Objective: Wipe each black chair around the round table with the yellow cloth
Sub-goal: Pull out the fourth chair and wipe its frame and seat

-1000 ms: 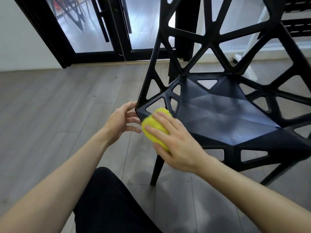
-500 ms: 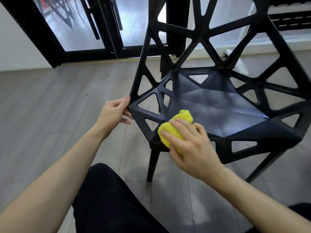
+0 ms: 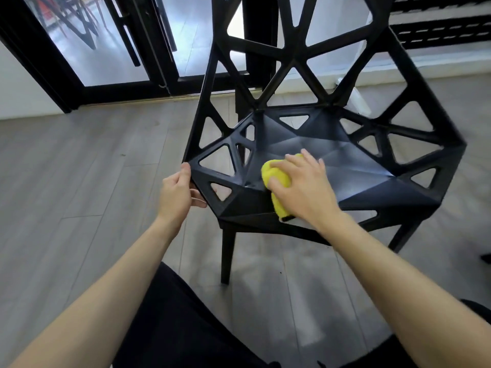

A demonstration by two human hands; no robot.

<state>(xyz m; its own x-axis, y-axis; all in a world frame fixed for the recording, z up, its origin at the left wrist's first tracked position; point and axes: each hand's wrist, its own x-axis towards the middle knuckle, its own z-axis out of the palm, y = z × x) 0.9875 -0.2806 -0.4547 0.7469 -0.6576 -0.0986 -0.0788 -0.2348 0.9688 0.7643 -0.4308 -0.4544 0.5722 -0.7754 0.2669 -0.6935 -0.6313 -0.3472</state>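
A person is bending over a black chair (image 3: pixel 353 166) that is standing on a grey plank floor (image 3: pixel 66 181), its openwork back rising toward a black-framed glass door (image 3: pixel 111 49). The right hand (image 3: pixel 305 187) is lying flat on top of a yellow cloth (image 3: pixel 276 179), pressing it against the seat near the front left edge. Its fingers are stretching out over the bunched fabric, slightly spread, with the fingertips reaching past the cloth onto the dark seat surface. A tail of the cloth is hanging down over the front edge of the seat, below the wrist. The left hand (image 3: pixel 176 193) is gripping the chair at its front left corner, where the seat frame comes to a point: the thumb is sitting on top of the corner, and the other fingers are curling underneath the rim, two of them showing below it. Both forearms are bare and reaching forward from the bottom of the view, with dark trousers (image 3: pixel 170 322) showing between them. One front leg of the chair is standing on the floor between the arms.
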